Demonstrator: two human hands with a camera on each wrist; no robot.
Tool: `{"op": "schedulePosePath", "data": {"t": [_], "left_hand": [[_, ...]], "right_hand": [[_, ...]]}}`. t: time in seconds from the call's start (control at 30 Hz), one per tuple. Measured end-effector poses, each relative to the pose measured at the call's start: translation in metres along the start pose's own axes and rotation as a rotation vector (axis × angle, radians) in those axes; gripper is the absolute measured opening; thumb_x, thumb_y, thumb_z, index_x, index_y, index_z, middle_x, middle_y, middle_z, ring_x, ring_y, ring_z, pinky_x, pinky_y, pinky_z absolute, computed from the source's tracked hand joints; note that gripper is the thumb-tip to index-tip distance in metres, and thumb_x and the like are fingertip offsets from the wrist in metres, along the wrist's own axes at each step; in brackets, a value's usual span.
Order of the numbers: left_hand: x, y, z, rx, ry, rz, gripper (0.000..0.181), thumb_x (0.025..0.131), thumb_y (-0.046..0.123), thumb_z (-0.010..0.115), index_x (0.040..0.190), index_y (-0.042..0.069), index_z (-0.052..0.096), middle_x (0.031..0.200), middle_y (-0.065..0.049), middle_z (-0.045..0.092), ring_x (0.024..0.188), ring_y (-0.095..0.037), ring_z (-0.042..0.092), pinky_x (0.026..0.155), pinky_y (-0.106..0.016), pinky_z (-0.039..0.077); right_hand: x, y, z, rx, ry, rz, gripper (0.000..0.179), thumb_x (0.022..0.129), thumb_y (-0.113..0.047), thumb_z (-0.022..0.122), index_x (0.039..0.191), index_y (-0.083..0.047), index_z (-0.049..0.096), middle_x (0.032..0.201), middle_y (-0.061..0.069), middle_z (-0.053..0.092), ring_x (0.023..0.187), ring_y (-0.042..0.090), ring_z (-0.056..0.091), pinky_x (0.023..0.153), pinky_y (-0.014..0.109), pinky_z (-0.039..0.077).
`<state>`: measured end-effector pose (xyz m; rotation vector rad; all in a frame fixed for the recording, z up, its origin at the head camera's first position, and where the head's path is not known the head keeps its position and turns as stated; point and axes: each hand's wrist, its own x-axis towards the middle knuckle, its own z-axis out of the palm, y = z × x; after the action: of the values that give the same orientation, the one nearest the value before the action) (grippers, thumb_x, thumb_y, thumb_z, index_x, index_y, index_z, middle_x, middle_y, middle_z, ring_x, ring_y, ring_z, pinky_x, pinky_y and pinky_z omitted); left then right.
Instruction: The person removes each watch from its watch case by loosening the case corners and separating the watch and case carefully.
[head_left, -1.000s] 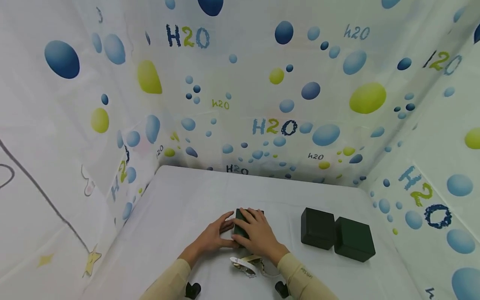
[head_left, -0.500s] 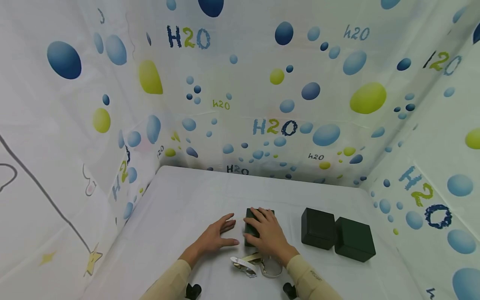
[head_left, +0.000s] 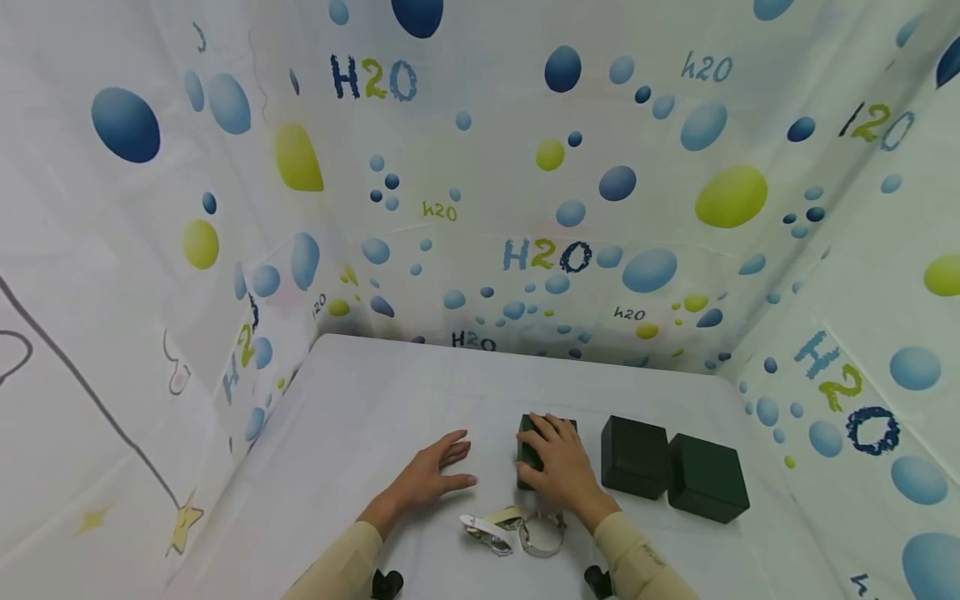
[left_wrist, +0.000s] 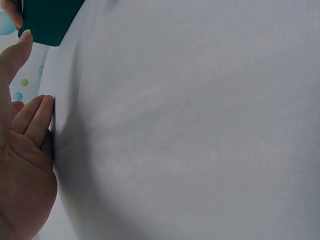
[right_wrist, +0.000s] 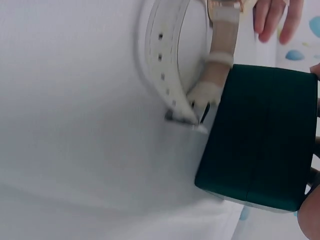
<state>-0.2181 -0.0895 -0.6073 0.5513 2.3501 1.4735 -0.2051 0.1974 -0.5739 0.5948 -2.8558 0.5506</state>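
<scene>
My right hand (head_left: 562,462) grips a dark green box (head_left: 529,454) from above, thumb on the near left side and fingers over the far side. Filling the right part of the right wrist view, the same box (right_wrist: 262,140) shows a smooth side, with fingertips at its edge. My left hand (head_left: 429,475) lies apart from it to the left, fingers loosely extended, palm facing the box and holding nothing. Just in front of the box are wristwatches: one with a white strap (head_left: 486,530), another forming a loop (head_left: 542,535). A pale strap with holes (right_wrist: 162,60) shows beside the box.
Two more dark boxes stand to the right, a blackish one (head_left: 636,457) and a dark green one (head_left: 708,477), close together. A white cloth (head_left: 360,392) covers the table. Printed curtains (head_left: 480,167) with blue and green dots rise at the back and sides.
My right hand has slid the green box to the right, away from my left hand and toward the other boxes. My left hand has let go of the box and stays almost in place.
</scene>
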Motion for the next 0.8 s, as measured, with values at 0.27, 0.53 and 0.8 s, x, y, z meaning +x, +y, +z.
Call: {"op": "schedulePosePath", "data": {"t": [0.27, 0.53, 0.8], "left_hand": [[0.001, 0.000, 0.000, 0.008, 0.008, 0.012, 0.085, 0.094, 0.033, 0.079, 0.160, 0.002, 0.035, 0.155, -0.018, 0.053, 0.142, -0.034, 0.055, 0.117, -0.058, 0.041], [0.001, -0.002, -0.001, 0.019, 0.011, 0.018, 0.083, 0.095, 0.034, 0.077, 0.159, 0.001, 0.036, 0.155, -0.018, 0.053, 0.142, -0.033, 0.055, 0.117, -0.056, 0.041], [0.004, -0.004, 0.000, 0.033, 0.013, 0.032, 0.082, 0.096, 0.038, 0.076, 0.159, 0.001, 0.038, 0.155, -0.018, 0.054, 0.141, -0.032, 0.056, 0.117, -0.056, 0.041]], "right_hand": [[-0.006, 0.014, -0.006, -0.006, -0.001, 0.088, 0.046, 0.094, -0.031, 0.066, 0.139, -0.021, 0.066, 0.161, 0.011, 0.047, 0.151, 0.039, 0.038, 0.116, 0.064, 0.040], [-0.007, 0.020, -0.007, -0.032, 0.021, 0.126, 0.043, 0.094, -0.029, 0.065, 0.136, -0.020, 0.067, 0.161, 0.013, 0.047, 0.152, 0.040, 0.037, 0.123, 0.061, 0.033], [-0.008, 0.028, -0.008, -0.021, 0.047, 0.117, 0.043, 0.092, -0.026, 0.067, 0.134, -0.017, 0.068, 0.159, 0.016, 0.049, 0.150, 0.043, 0.039, 0.126, 0.059, 0.028]]}}
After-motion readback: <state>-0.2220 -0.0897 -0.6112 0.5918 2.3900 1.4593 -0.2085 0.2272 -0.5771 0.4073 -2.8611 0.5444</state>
